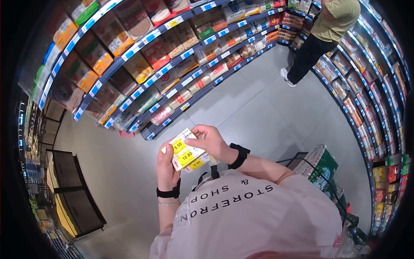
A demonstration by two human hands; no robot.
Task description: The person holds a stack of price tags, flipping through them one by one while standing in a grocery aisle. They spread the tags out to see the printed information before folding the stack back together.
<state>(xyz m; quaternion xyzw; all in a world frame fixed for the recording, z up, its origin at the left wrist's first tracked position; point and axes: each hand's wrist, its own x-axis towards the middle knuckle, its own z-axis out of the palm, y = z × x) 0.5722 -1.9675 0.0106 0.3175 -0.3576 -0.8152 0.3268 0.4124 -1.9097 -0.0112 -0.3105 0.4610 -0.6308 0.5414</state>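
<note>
Several yellow-and-white price tags (181,152) are held up in front of my chest, printed with 5.50, 10.80 and 9.90. My left hand (165,160) grips their left edge, with the thumb at the side. On the right, my right hand (210,141) is closed on the upper right part of the tags, its thumb lying across the front. The fingers behind the tags are partly hidden. Each wrist wears a black band (239,156).
Shelves of packaged goods (155,54) curve along the left and back, with more shelves (362,86) on the right. A person (330,30) stands at the back right. A green-and-white box (323,168) is by my right side. Dark bins (77,194) stand at left.
</note>
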